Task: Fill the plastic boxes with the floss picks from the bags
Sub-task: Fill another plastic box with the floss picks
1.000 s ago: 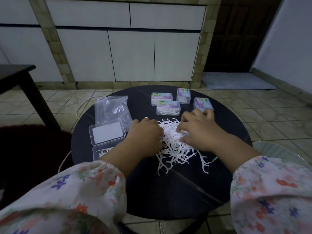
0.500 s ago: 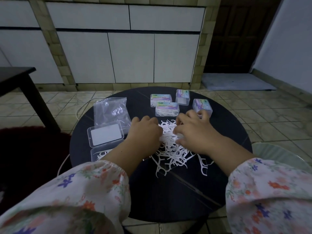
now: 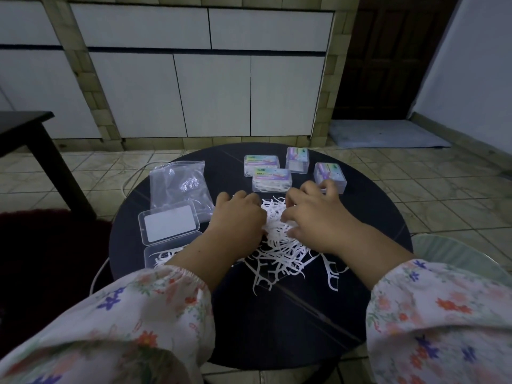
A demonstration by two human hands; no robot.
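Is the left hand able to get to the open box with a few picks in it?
Probably yes. The left hand rests on the pile of floss picks, and the open box lies just to its left by the forearm, with nothing between them.

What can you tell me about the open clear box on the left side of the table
The open box is clear hard plastic, rectangular with rounded corners, lying flat near the left edge of the round dark table. Its hinged lid is folded back, showing a white panel. The tray holds a few white floss picks, partly hidden by the left sleeve. The clear bag lies just behind it.
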